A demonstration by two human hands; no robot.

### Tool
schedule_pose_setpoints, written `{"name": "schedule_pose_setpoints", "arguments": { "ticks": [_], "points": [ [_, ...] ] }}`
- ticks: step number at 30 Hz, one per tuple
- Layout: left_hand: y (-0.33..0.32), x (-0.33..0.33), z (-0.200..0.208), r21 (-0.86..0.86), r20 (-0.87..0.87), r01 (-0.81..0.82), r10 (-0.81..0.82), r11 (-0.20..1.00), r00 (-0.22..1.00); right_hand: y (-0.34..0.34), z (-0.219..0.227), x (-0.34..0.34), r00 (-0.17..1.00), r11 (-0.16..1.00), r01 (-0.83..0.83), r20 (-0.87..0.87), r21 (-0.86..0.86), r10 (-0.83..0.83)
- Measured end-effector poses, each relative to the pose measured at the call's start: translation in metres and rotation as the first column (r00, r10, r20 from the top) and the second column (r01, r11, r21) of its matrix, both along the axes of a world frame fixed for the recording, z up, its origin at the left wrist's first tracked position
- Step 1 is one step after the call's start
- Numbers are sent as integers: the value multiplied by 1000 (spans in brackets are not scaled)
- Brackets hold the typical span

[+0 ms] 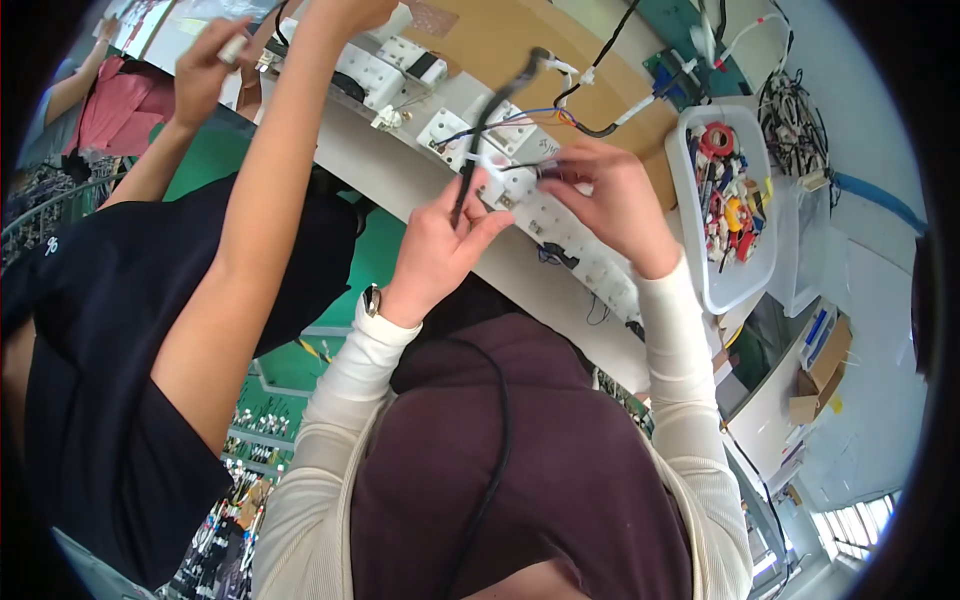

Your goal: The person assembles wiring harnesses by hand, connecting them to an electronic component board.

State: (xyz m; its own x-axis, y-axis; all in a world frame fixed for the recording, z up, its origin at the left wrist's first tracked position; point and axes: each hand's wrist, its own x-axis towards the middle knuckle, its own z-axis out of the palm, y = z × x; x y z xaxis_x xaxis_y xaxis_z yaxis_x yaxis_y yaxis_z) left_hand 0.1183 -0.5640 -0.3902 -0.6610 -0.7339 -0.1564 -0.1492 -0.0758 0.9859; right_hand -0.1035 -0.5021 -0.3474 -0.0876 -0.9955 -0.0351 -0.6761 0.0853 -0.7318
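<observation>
Quickly, left to right: logged at far left a co-worker's hand point(203, 75) pinching a small white piece point(232, 48), well apart from the wearer's own two. Found the left hand point(436, 245) closed round a black cable point(481, 125), over white fixtures point(590, 265) lined up along the bench point(380, 165). Spotted coloured wires point(562, 114) spread above the fixtures, beside the cable. Saw the right hand point(612, 195) with thumb and fingers together on a small dark piece point(548, 170), just right of the cable, too blurred to identify. Noted a plastic bin point(740, 294) of small mixed parts point(735, 215) beyond, near the right forearm.

Judged best for this step: to grip the cable close to the working spot, to pinch the dark piece by its body, to leave slack in the coloured wires, uncrossed, and to push straight rather than twist or tug.

Writing, again left to right: caught a pale mark point(52, 246) on the co-worker's black sleeve point(95, 235), then dark marks point(547, 148) on the fixture row, handwritten-looking. Transcribed neither.
</observation>
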Motion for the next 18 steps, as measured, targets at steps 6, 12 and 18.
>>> {"name": "schedule_pose_setpoints", "arguments": {
  "ticks": [6,12,18],
  "points": [
    [-16,-11,8,-151,101,-240,257,959,961,-20,-39,51,946,838,195,-129,-510,-299],
    [-12,4,-20,40,41,-325,323,945,945,-26,-33,67,909,855,276,-171,-438,-381],
    [-26,2,-9,346,2,-274,291,897,957,-29,-30,57,931,882,353,25,-311,-364]
  ]
}}
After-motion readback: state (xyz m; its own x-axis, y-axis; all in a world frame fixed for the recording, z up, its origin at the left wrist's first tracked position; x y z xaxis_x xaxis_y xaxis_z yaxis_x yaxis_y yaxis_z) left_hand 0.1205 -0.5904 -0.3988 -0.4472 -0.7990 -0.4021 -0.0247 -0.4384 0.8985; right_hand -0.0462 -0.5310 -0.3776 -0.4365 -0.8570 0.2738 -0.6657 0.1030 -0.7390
